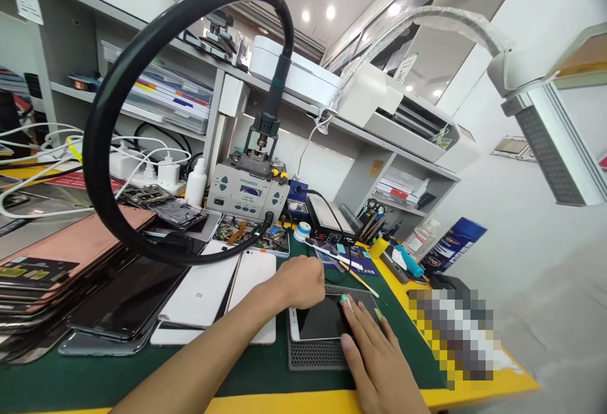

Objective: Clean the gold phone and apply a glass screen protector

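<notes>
A white-framed smartphone (320,320) lies screen up on a grey perforated mat (317,358). My left hand (300,280) is closed in a fist over the phone's far left corner; whatever its fingers hold, if anything, is hidden. My right hand (377,344) rests with fingers stretched out over the phone's right end. Something green shows at one of its fingertips, too small to name. Beyond the mat lie a white-handled brush (336,255) and a thin yellowish stick (363,280) with a pale tip.
White phones (202,294) and a pile of phone parts (71,249) cover the left side. Behind stands a hot air station (249,193), its black hose (102,148) looping high across the view. At right are a blue spray can (455,243) and a lamp (559,142).
</notes>
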`<state>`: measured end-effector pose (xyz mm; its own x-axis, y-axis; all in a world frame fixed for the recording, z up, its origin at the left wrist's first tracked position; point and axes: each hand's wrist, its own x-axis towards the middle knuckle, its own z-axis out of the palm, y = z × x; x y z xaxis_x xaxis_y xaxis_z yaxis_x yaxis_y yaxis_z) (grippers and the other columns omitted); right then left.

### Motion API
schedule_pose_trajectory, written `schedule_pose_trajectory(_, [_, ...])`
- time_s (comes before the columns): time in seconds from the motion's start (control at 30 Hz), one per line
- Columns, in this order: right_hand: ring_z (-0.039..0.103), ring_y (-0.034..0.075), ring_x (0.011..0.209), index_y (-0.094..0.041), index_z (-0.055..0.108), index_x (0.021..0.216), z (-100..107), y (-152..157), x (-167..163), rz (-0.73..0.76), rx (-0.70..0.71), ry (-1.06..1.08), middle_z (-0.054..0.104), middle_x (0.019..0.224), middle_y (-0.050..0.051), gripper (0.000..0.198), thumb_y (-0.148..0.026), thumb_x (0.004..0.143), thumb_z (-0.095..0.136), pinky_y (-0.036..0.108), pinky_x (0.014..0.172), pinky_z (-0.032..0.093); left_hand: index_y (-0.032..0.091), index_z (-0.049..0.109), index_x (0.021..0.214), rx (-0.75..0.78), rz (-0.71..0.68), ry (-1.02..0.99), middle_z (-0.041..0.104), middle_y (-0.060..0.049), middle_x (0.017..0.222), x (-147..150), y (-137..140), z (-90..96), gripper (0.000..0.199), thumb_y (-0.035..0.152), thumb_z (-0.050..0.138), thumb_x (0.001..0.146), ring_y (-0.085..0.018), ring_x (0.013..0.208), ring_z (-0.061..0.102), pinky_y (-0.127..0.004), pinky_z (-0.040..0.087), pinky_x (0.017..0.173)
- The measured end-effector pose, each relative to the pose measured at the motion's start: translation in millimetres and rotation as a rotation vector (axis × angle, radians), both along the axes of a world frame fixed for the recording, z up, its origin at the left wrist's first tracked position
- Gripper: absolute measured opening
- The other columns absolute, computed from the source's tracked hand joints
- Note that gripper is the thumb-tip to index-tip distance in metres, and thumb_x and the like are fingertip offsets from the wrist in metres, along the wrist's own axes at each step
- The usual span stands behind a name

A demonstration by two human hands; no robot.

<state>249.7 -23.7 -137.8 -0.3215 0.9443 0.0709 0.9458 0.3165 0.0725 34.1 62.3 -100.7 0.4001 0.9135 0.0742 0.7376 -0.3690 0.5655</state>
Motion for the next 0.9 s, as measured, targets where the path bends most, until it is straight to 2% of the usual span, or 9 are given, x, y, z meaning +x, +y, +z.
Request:
schedule_pose_trajectory(0.1, [0.035, 0.034, 0.149, -0.028, 0.03, 0.162, -13, -10, 22, 0.038, 0.006, -0.057, 0.033, 0.162, 0.001, 0.056, -0.047, 0.109, 0.029, 0.065, 0.115, 0.038, 0.017, 0.068, 0.109, -0.029, -0.058, 0.054, 0.069, -0.006, 0.107, 0, -1, 1.2, 0.022, 0.037, 0.064, 0.101, -0.019, 0.093, 0.069, -0.036, 0.059, 0.083])
schedule_pose_trajectory(0.2, [0.033, 0.034, 0.149, -0.031, 0.023, 0.163, -19, -14, 34, 0.046, -0.016, -0.073, 0.028, 0.163, 0.0, 0.055, -0.044, 0.109, 0.027, 0.066, 0.114, 0.037, 0.017, 0.068, 0.107, -0.048, -0.081, 0.089, 0.07, -0.006, 0.105, 0, -1, 2.8, 0.022, 0.037, 0.062, 0.102, -0.019, 0.093, 0.069, -0.036, 0.059, 0.083])
schedule_pose_trajectory(0.37, [0.02, 0.032, 0.154, -0.027, 0.021, 0.164, -4, -7, 15, -0.044, -0.136, -0.039, 0.021, 0.166, -0.002, 0.06, -0.05, 0.108, 0.018, 0.067, 0.121, 0.022, 0.016, 0.068, 0.107, -0.063, -0.101, 0.131, 0.07, -0.006, 0.105, 1, 0, 3.8, 0.023, 0.038, 0.063, 0.101, -0.019, 0.092, 0.069, -0.037, 0.059, 0.082])
schedule_pose_trajectory(0.47, [0.018, 0.03, 0.156, -0.025, 0.026, 0.164, 4, 4, 0, -0.069, -0.109, 0.01, 0.024, 0.167, -0.002, 0.064, -0.054, 0.107, 0.016, 0.064, 0.125, 0.017, 0.017, 0.068, 0.107, -0.049, -0.099, 0.149, 0.07, -0.006, 0.106, 1, 1, 3.7, 0.022, 0.037, 0.062, 0.102, -0.019, 0.094, 0.069, -0.037, 0.059, 0.084])
schedule_pose_trajectory(0.7, [0.021, 0.028, 0.157, -0.024, 0.032, 0.162, 9, 20, -17, -0.099, -0.069, 0.159, 0.029, 0.167, 0.0, 0.066, -0.059, 0.107, 0.02, 0.061, 0.127, 0.016, 0.016, 0.068, 0.109, -0.002, -0.085, 0.18, 0.07, -0.007, 0.109, 1, 0, 2.7, 0.023, 0.037, 0.062, 0.102, -0.02, 0.098, 0.069, -0.04, 0.058, 0.087])
schedule_pose_trajectory(0.9, [0.025, 0.029, 0.155, -0.023, 0.035, 0.161, 4, -1, -10, -0.084, -0.035, 0.128, 0.032, 0.165, 0.001, 0.063, -0.053, 0.108, 0.022, 0.063, 0.126, 0.02, 0.016, 0.067, 0.11, 0.023, -0.095, 0.196, 0.069, -0.006, 0.108, 2, 1, -1.1, 0.024, 0.037, 0.062, 0.102, -0.02, 0.096, 0.069, -0.039, 0.059, 0.086])
